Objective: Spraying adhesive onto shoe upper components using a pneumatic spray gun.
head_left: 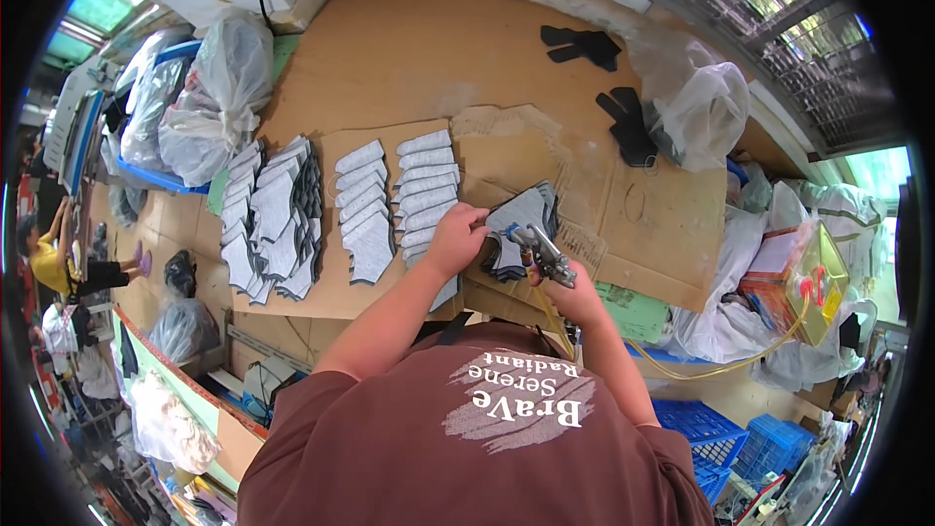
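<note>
My right hand [577,294] is wrapped round a metal spray gun [542,253], with a yellow hose [553,317] hanging from it. The gun's nozzle points left, over a small pile of grey cut fabric pieces with dark edges [524,217]. At the left edge of that pile is my left hand [460,237], its fingers curled and pressed together; whatever they pinch is hidden. Left of it, an overlapping column of grey pieces [426,180] lies on the cardboard, partly under my forearm. A second column [362,214] lies farther left.
Thicker stacks of grey pieces [282,219] lie at the cardboard's left. Black cut pieces [582,47] and a clear plastic bag [706,112] are at far right. The hose runs to a yellow-sided container [823,282]. A bag-filled blue crate [161,170] stands left; another person [58,258] is beyond.
</note>
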